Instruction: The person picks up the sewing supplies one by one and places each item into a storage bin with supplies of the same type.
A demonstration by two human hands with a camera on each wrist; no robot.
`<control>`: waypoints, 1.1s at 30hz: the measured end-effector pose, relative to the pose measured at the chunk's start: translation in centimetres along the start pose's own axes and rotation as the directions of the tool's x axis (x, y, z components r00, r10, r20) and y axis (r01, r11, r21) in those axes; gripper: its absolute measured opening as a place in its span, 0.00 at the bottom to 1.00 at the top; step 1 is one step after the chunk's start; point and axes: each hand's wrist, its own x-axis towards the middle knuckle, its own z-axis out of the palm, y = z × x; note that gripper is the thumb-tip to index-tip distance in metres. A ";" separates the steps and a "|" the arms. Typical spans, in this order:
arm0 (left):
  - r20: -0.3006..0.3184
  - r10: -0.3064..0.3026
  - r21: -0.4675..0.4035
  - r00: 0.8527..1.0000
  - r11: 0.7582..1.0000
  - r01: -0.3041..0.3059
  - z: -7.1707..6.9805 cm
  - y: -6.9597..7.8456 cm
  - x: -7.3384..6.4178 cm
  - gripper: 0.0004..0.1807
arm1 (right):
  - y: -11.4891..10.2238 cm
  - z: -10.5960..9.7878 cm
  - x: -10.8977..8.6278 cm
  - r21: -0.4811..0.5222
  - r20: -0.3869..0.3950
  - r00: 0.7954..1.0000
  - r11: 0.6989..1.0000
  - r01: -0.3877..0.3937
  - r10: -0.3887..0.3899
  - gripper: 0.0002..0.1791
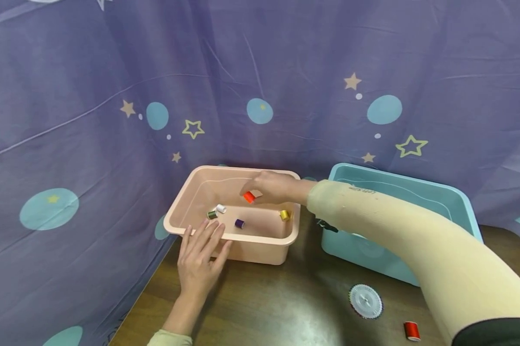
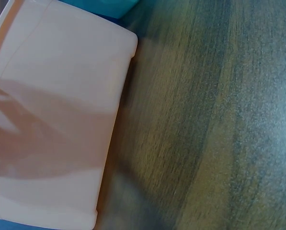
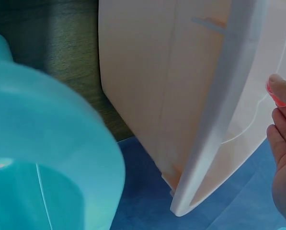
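Over the peach plastic bin (image 1: pixel 260 241), my right hand (image 1: pixel 272 186) pinches a bright orange-red thread spool (image 1: pixel 249 197) between thumb and fingers. The right wrist view shows the same spool (image 3: pixel 277 99) at the thumb tip, inside the bin's rim. On the bin floor lie a white spool (image 1: pixel 221 208), a dark green spool (image 1: pixel 212 215), a purple spool (image 1: pixel 240 224) and a yellow spool (image 1: pixel 284 215). My left hand (image 1: pixel 198 262) rests at the bin's near rim with its fingers spread. In the left wrist view only the bin's outer wall (image 2: pixel 61 120) and the table show.
To the right stands a teal bin (image 1: pixel 398 179), partly covered by my right sleeve (image 1: pixel 390 226). In front of it on the wooden table (image 1: pixel 277 298) lie a round wheel of pins (image 1: pixel 365 301) and a red thread spool (image 1: pixel 412 331). A purple curtain (image 1: pixel 294 57) hangs behind.
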 end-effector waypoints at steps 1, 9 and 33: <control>0.002 0.000 -0.001 1.000 1.000 0.000 0.0 0.0 0.0 0.22 | 0.1 0.1 0.0 0.000 0.000 1.000 1.000 0.008 -0.008 0.17; 0.005 0.003 -0.004 1.000 1.000 -0.003 0.1 0.2 0.0 0.22 | 0.7 0.6 -0.3 -0.025 0.016 0.999 0.999 0.031 -0.030 0.16; -0.013 0.004 -0.014 1.000 1.000 -0.004 0.2 0.0 0.0 0.22 | 1.0 0.5 -3.1 -0.192 -0.027 0.999 0.981 -0.034 0.029 0.32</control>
